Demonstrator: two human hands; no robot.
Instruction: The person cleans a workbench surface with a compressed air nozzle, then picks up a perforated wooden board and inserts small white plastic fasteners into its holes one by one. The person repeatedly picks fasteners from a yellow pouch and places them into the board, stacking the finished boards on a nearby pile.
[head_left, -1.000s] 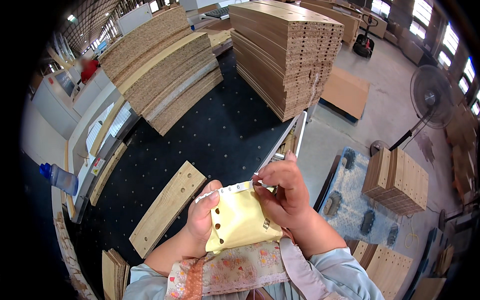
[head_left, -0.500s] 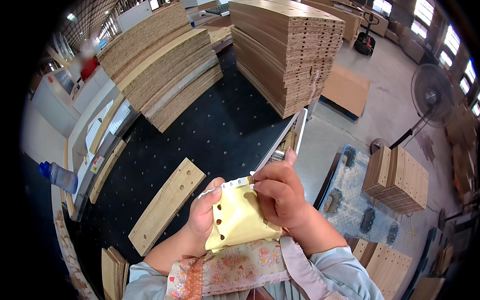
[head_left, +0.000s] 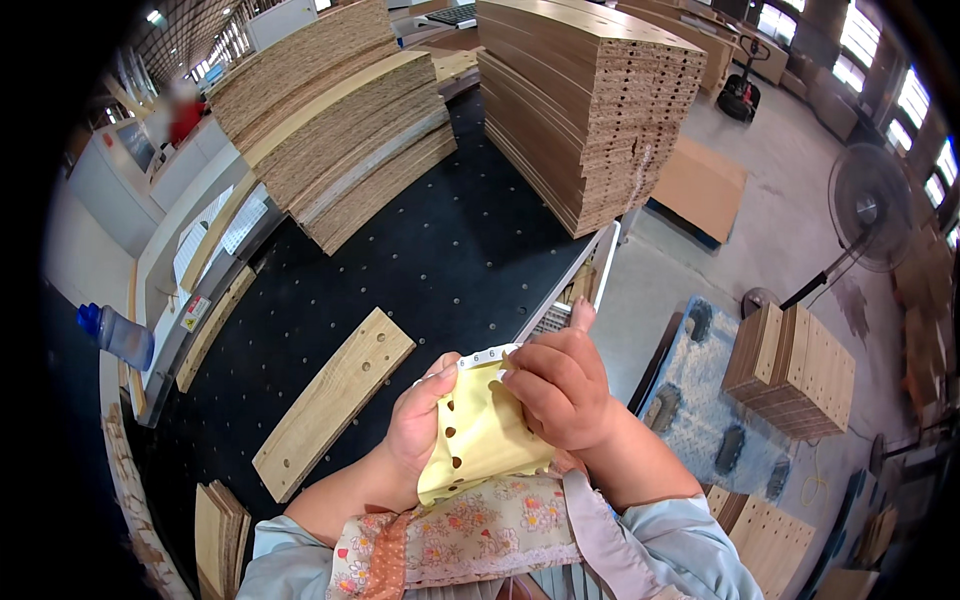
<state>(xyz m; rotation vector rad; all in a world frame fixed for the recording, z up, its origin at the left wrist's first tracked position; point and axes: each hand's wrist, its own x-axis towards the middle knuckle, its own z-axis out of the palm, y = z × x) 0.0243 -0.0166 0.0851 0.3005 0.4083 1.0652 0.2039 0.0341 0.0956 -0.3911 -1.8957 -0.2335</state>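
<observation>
Both of my hands hold yellow label backing paper (head_left: 480, 435) close in front of my apron. A row of dark holes runs down its left side, and a strip of small white labels (head_left: 487, 357) lies along its top edge. My left hand (head_left: 420, 410) is closed on the paper's left edge, thumb on top near the strip. My right hand (head_left: 565, 385) is closed in a pinch at the right end of the strip. A small white bit shows at its fingertips, perhaps a label; the fingers partly hide it. A pale wooden board (head_left: 335, 400) with holes lies left of my hands.
The black worktable (head_left: 400, 260) carries a tall stack of drilled boards (head_left: 640, 130) and another stack (head_left: 350, 150) to its left. Right of the table are a blue pallet (head_left: 720, 400), a board stack (head_left: 790, 370) and a standing fan (head_left: 868, 208). A bottle (head_left: 125, 340) stands far left.
The yellow paper has tilted and creased a little, and its label strip now slopes up to the right. Both hands keep their hold. The whole view has shifted slightly.
</observation>
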